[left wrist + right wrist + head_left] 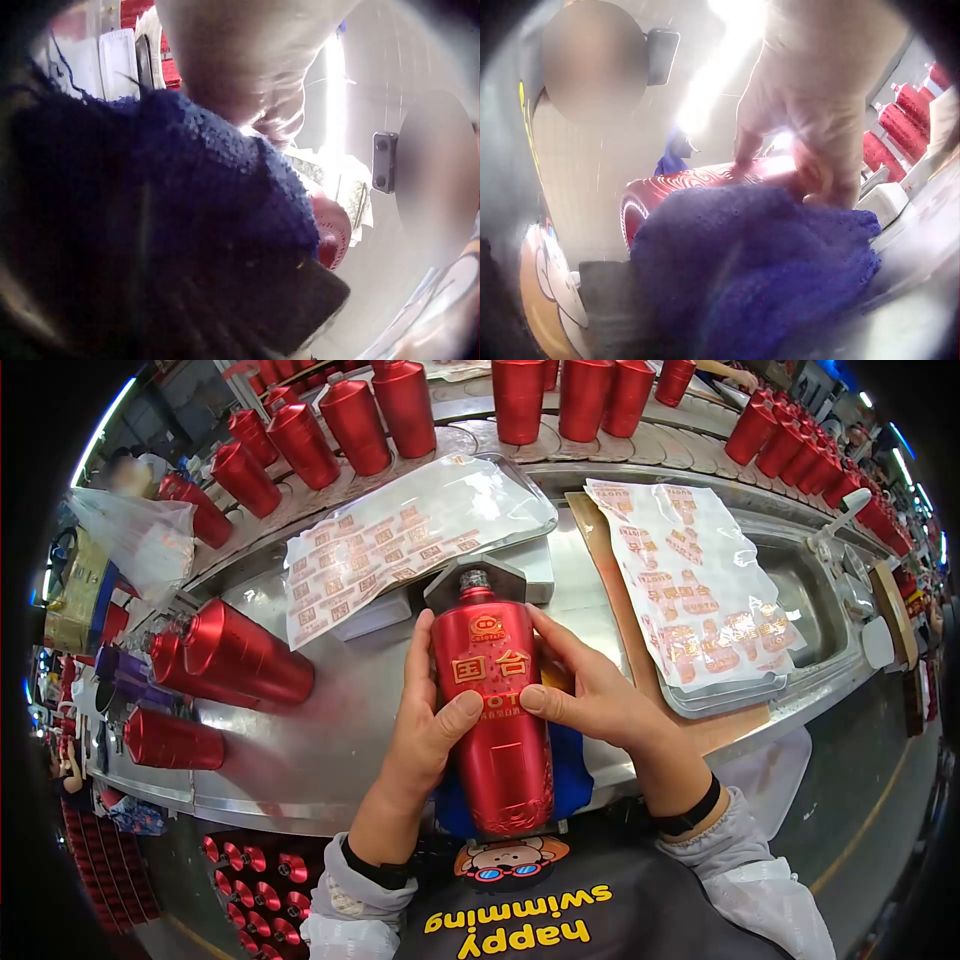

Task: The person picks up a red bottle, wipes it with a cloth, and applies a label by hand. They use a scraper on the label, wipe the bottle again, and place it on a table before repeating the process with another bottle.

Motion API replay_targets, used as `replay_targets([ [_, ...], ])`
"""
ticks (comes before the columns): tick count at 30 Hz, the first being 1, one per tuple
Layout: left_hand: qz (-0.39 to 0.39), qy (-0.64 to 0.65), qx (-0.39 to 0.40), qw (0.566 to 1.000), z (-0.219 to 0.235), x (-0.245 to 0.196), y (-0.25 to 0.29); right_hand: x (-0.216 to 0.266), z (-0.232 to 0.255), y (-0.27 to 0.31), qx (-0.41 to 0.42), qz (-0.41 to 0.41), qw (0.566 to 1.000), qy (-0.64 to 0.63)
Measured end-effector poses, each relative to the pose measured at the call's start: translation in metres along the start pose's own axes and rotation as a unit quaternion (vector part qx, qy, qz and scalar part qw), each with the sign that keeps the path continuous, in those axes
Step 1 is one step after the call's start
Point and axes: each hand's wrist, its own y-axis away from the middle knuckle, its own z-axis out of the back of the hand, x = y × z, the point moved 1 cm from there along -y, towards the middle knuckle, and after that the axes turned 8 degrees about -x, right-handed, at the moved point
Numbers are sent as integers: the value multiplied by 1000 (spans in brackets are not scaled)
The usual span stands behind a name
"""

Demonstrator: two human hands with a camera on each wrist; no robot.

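A red metallic bottle (500, 755) with gold lettering lies tilted in front of me, its clear-topped neck pointing away. My left hand (425, 700) grips its left side and my right hand (605, 695) its right side, both thumbs across the front label. Under the bottle is a blue cloth (572, 768), which also fills much of the left wrist view. In the right wrist view, the right hand (817, 112) is over the bottle (697, 178), with the cloth (750, 262) below. Fingers behind the bottle are hidden.
Several red bottles (250, 660) lie at left on the metal counter (350, 760). Printed sheets cover a tray (540, 510) ahead and another tray (725, 703) at right, beside a sink (815, 610). Behind runs a conveyor (460, 438) with more bottles. A crate of bottles (260, 890) stands lower left.
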Motion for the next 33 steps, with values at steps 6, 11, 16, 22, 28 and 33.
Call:
replay_targets([
  [6, 0, 19, 1, 1000, 5, 2, -2, -5, 4, -1, 14, -13, 1000, 10],
  [11, 18, 12, -12, 1000, 1, -3, -5, 0, 1, 0, 14, -17, 1000, -1],
  [16, 47, 68, -32, 996, 3, -5, -14, 16, -6, -5, -37, -72, 991, -106],
  [22, 35, 35, -42, 998, 2, -8, -21, 21, -6, -9, -54, -82, 991, -89],
  [28, 39, -50, -50, 997, -3, -15, -39, 10, -7, -9, -55, -78, 992, -86],
  [33, 46, -42, -51, 997, -4, -15, -42, 11, -6, -10, -54, -57, 993, -89],
])
